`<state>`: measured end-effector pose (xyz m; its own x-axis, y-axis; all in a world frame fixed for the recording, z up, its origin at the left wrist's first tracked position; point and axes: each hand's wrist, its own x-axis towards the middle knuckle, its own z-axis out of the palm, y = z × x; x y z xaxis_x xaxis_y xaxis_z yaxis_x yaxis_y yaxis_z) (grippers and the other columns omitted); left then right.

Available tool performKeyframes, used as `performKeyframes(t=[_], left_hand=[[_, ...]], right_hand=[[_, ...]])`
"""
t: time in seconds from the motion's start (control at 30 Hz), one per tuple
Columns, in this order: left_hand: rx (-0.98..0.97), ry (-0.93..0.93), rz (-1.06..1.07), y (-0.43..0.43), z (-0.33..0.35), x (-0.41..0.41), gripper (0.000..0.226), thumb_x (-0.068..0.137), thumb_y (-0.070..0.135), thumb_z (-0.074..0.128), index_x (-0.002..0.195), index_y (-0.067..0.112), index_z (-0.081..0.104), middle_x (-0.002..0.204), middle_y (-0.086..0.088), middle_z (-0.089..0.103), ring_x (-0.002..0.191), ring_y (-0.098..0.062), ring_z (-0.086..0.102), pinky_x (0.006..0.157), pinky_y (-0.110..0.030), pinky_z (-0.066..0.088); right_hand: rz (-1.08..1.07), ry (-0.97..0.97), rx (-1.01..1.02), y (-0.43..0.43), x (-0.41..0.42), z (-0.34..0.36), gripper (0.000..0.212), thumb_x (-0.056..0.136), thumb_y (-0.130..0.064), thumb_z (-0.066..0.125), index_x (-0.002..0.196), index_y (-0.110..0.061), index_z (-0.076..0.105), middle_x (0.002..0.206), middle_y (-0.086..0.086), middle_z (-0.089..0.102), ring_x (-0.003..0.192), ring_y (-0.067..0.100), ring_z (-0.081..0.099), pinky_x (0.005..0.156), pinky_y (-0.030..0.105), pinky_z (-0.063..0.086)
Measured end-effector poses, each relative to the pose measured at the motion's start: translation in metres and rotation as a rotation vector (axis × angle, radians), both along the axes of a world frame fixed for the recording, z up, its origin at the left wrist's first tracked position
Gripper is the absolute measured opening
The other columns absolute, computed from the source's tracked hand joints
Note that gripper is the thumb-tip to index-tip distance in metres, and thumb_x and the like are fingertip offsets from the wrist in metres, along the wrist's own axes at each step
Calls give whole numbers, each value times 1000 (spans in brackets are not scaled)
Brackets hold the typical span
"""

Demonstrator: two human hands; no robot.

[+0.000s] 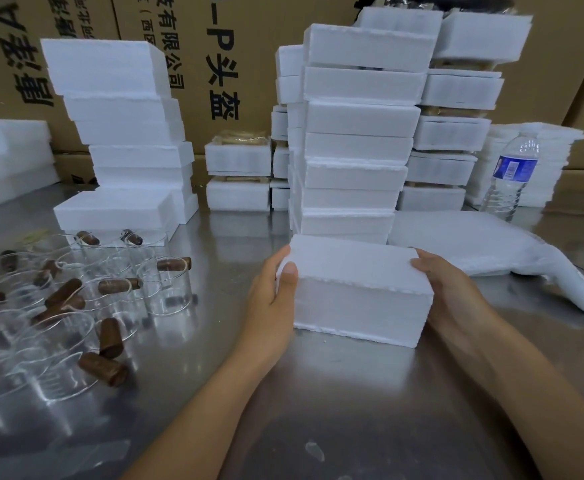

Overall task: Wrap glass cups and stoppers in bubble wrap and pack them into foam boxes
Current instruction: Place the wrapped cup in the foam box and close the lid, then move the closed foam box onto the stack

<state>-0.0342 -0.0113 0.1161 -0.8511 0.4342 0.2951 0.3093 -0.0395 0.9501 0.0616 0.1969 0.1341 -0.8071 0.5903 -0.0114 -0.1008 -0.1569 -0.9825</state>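
A closed white foam box (356, 289) sits on the steel table (318, 393) in front of me. My left hand (273, 299) grips its left end, thumb on the front face. My right hand (453, 289) grips its right end, fingers over the top corner. Several clear glass cups (165, 289) stand at the left, with brown stoppers (103, 368) lying among them and on their rims. A sheet of white bubble wrap (484, 251) lies at the right behind the box.
Tall stacks of foam boxes (356, 133) rise just behind the held box, another stack (127, 133) at the back left. A water bottle (512, 174) stands at the right. Cardboard cartons (214, 64) wall off the back.
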Motion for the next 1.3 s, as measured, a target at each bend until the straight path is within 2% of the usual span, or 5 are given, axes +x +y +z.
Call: performKeyframes(t=[0.17,0.4,0.57,0.87,1.3], left_hand=[[42,-90,44,-8,4,-6,24,100,36,39,120,44,49,108,35,52,95,29,43,73,5,34],[-77,-1,183,-15,7,-1,35,84,50,60,117,44,49,121,25,50,112,5,46,81,-8,33],[-132,-30,167,-17,6,-3,37,82,59,56,115,53,42,113,24,47,109,-1,44,85,-21,33],[-167,22,259,-25,2,-7,47,83,63,52,127,50,40,119,26,45,105,2,45,83,-23,37],[-13,-178,276,-47,-2,-35,53,99,41,38,146,18,30,146,0,44,132,-14,42,110,-33,32]], right_hand=[[12,69,11,-7,-5,-6,29,89,-19,56,117,-13,61,82,-7,71,66,3,65,53,17,48],[-423,75,420,-28,-6,3,16,82,-30,71,94,-32,62,102,-10,65,95,10,62,80,25,45],[-202,27,779,-47,11,21,30,73,-62,56,93,-41,66,98,-29,63,97,-15,53,77,16,39],[-7,-316,1274,-64,-2,4,90,56,-65,74,133,-41,33,139,-20,21,132,2,25,100,27,33],[-280,-414,1383,-124,-59,-12,71,82,-54,61,141,-38,24,150,-2,11,129,22,26,88,32,45]])
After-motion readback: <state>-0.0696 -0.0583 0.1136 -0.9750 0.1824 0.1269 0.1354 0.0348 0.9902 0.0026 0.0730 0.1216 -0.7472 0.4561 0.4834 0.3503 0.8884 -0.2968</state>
